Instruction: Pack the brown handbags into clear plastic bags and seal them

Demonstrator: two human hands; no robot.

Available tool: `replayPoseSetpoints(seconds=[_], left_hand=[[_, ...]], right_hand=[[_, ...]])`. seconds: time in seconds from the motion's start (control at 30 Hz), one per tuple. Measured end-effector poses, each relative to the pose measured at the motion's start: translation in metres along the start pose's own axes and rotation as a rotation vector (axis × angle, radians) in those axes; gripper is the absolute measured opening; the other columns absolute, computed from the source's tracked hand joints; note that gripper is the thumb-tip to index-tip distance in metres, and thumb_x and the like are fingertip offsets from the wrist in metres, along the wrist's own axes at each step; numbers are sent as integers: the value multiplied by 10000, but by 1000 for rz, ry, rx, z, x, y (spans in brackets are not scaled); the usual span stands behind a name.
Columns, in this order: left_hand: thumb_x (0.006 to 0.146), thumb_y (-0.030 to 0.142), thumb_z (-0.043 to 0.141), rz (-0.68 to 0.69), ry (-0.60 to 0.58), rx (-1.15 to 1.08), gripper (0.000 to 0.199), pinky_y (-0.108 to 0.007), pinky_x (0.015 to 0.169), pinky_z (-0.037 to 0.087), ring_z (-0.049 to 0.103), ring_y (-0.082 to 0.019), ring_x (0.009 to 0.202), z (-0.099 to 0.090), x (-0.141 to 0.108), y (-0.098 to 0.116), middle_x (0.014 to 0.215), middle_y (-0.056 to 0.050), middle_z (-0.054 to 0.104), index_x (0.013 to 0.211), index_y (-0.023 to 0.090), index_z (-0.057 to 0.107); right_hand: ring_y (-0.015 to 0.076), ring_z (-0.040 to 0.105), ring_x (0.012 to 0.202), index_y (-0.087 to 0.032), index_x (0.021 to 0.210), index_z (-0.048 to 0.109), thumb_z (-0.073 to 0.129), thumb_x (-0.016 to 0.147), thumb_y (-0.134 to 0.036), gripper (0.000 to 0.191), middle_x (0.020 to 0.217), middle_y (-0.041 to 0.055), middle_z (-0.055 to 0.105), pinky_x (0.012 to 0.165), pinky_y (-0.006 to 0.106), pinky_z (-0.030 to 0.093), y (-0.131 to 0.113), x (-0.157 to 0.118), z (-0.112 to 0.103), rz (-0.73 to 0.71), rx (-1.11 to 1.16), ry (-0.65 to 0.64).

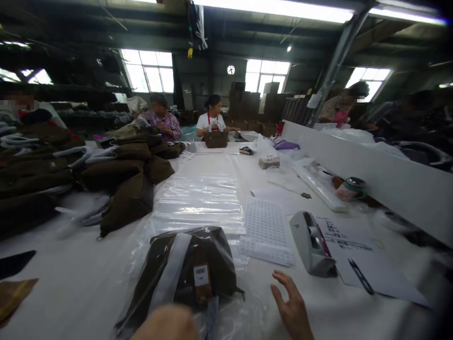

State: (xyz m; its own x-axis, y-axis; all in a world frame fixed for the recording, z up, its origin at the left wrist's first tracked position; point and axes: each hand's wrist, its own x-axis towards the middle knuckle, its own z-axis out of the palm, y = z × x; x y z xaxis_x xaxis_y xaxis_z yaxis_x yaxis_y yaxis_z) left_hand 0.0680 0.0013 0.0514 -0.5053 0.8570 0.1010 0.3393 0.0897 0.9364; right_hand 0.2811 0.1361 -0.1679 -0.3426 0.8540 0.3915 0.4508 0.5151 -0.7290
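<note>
A dark olive bag (219, 255) with pale straps lies inside a clear plastic bag (244, 309) in front of me. On its front is a brown tag with a white label (201, 276). My left hand (168, 323), smeared by motion, is over the bag's near edge; its fingers cannot be made out. To the right, my right hand (293, 307) is open, fingers apart, holding nothing. It is nearest the sheet of printed labels (268, 226) and the grey tape dispenser (309, 243). Beyond the bag lies a stack of clear plastic bags (200, 200).
Several dark olive bags (130, 203) are heaped at the left. Black thread snips (361, 276) rest on a handwritten paper (385, 278) at the right. Farther back are a lidded mug (350, 189) and a low white partition (371, 163). Several people sit around the table.
</note>
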Motion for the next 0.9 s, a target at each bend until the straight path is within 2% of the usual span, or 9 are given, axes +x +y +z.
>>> replayPoseSetpoints(seconds=[0.1,0.2,0.33,0.4,0.47,0.57,0.67,0.83,0.9], left_hand=[[854,325,489,160,-165,48,253,-261,754,508,612,-162,772,26,46,-22,855,-53,657,966,162,648],[862,232,462,275,-396,238,232,-256,867,452,605,-168,935,72,95,-51,991,-47,669,1006,191,640],[879,245,411,185,-589,515,279,-293,895,435,589,-197,1006,142,153,-86,1072,-63,656,1045,182,626],[879,255,404,164,-639,561,293,-323,906,424,577,-221,1028,173,171,-99,1098,-83,644,1059,168,619],[870,265,416,148,-697,616,301,-354,922,404,556,-246,1053,197,181,-108,1118,-100,631,1076,160,607],[821,323,498,109,-773,700,339,-420,921,384,543,-292,1038,220,186,-118,1025,-118,655,1101,154,589],[734,403,605,104,-846,729,392,-422,906,385,551,-306,989,233,189,-122,918,-111,665,1042,161,619],[718,441,615,134,-874,699,438,-413,948,343,507,-316,1059,257,194,-116,1055,-143,609,1051,157,612],[665,416,668,93,-892,684,481,-423,901,379,534,-328,1011,267,194,-112,999,-142,623,1060,151,598]], right_hand=[[252,536,1056,-223,1042,569,486,853,-365,250,1101,86,578,905,454,448,13,9,-7,63,14,71],[250,529,1059,-213,1027,579,475,851,-365,255,1097,91,575,897,445,456,24,15,-17,122,19,124],[264,523,1051,-202,1005,591,465,857,-362,252,1097,112,564,736,384,527,38,18,-30,204,46,133],[266,521,1042,-202,985,594,469,858,-355,235,1084,112,565,741,398,522,45,21,-33,214,45,137],[261,523,1033,-207,969,595,475,856,-340,212,1068,104,570,807,432,496,51,27,-35,201,27,145],[246,526,1029,-212,960,597,474,859,-310,187,1059,91,572,901,458,439,58,40,-37,159,-2,128],[231,529,1026,-213,966,596,464,867,-287,181,1054,83,574,929,446,424,64,54,-36,126,-30,100],[250,483,1106,-180,1123,515,456,867,-291,285,1141,117,535,954,461,410,73,64,-29,176,-111,126],[260,474,1120,-170,1185,463,451,865,-298,344,1169,131,517,944,468,420,76,64,-27,213,-105,138]])
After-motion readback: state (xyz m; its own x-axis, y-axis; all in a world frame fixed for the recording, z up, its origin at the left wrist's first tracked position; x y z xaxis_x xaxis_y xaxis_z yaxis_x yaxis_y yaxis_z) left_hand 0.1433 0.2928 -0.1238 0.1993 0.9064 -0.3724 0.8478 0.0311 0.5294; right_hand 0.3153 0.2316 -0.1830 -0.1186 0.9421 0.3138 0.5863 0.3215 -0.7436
